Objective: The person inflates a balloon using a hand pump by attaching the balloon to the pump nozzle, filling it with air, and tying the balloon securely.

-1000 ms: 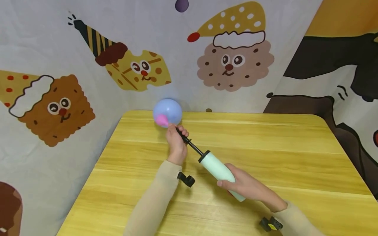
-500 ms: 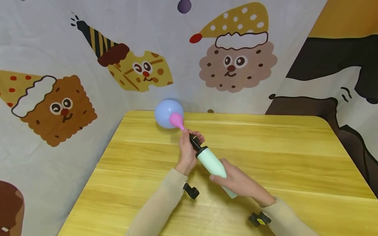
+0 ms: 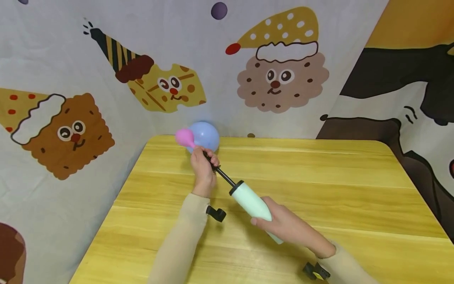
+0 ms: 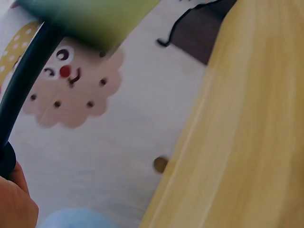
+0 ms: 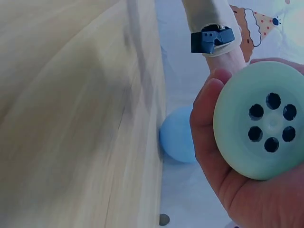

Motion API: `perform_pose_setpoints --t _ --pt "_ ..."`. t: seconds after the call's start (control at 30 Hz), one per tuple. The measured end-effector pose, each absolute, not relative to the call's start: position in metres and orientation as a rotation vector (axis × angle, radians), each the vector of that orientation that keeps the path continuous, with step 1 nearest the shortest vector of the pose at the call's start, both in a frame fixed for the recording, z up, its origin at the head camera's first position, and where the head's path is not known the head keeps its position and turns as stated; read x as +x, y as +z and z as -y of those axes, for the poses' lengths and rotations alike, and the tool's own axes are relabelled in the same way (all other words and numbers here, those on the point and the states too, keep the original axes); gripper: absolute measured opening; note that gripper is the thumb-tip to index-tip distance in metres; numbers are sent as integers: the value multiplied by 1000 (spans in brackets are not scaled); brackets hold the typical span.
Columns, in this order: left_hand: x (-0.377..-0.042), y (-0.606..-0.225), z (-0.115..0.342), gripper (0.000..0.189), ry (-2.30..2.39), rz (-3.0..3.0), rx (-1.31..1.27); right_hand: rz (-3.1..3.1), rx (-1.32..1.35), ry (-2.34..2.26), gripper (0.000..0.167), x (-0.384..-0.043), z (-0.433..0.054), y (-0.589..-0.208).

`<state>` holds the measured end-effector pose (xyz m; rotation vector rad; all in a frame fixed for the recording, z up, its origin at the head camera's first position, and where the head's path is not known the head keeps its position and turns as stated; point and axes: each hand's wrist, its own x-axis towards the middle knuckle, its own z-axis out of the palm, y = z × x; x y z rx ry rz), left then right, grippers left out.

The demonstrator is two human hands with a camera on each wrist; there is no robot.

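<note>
A mint-green balloon pump point(image 3: 250, 201) with a black rod is held in the air over the table, slanting up to the left. My right hand point(image 3: 285, 227) grips its green body; the right wrist view shows the fingers curled round the holed end cap point(image 5: 272, 124). My left hand point(image 3: 203, 165) holds the black far end, where a small, partly inflated pink balloon point(image 3: 185, 137) sticks out. The balloon's neck is mostly hidden by the fingers. Between the hands a length of rod point(image 3: 226, 176) shows, and it also crosses the left wrist view.
A round blue balloon point(image 3: 205, 135) lies at the table's back edge, partly behind the pink one. The wooden table point(image 3: 337, 189) meets a white cloth backdrop point(image 3: 220, 90) printed with cartoon snacks. Black camera mounts point(image 3: 216, 213) sit on both wrists.
Half a second ago the rod was pushed into the green body; now it is drawn out, as one second ago. My left hand and the pink balloon have moved up and left.
</note>
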<state>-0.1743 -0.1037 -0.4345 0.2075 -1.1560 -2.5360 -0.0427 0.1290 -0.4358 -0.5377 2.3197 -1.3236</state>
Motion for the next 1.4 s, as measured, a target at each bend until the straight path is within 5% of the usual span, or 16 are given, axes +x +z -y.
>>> perform_pose_setpoints --t 0.27,0.73,1.4 --pt "-174 -440 114 35 -2530 1121 205 -2372 -630 -1278 60 -27 -144 -439" --pt "-144 -465 63 36 -2639 1304 204 -2407 -626 -1289 64 -60 -119 -450" --pt "-171 -448 133 37 -2468 1062 273 -2469 -732 -1156 64 -29 -149 -444"
